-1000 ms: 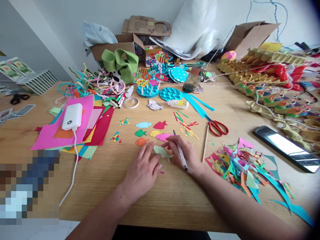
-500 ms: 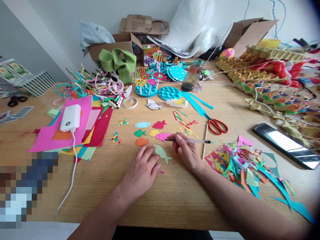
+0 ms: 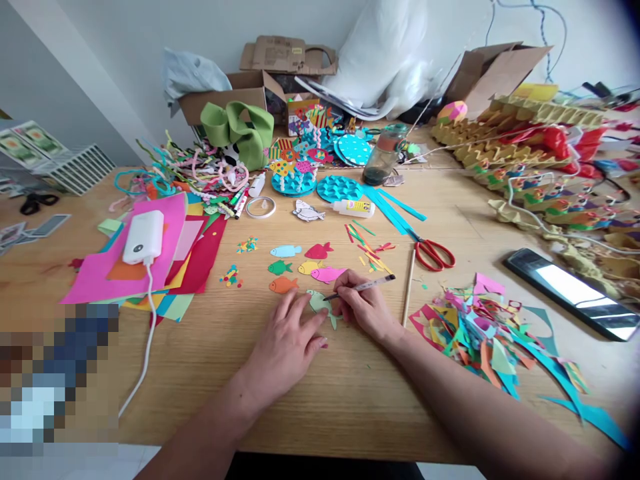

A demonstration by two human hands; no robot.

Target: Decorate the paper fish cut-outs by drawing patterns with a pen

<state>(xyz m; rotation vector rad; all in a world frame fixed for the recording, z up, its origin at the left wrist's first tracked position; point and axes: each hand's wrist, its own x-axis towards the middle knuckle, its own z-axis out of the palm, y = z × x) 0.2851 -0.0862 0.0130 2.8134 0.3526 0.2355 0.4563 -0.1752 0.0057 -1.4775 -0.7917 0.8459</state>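
My right hand (image 3: 363,303) grips a slim pen (image 3: 370,283), its tip at the pale green paper fish (image 3: 317,301). Fingers spread, my left hand (image 3: 290,333) lies flat on the table at that fish's left edge. Just beyond are cut-out paper fish: an orange one (image 3: 283,285), a green one (image 3: 280,267), a light blue one (image 3: 285,251), a red one (image 3: 319,251), a yellow one (image 3: 311,267) and a pink one (image 3: 327,274). Part of the pale green fish is hidden by my right fingers.
Red-handled scissors (image 3: 435,255) and a wooden stick (image 3: 409,287) lie right, near paper scraps (image 3: 493,333) and a phone (image 3: 575,293). Left, a white power bank (image 3: 144,237) rests on coloured paper (image 3: 213,257). A glue bottle (image 3: 357,208) and blue discs (image 3: 340,188) are farther back.
My right hand has moved slightly left and down, bringing the pen from the pink fish to the pale green fish. The pen now slants more steeply. My left hand stays almost in place.
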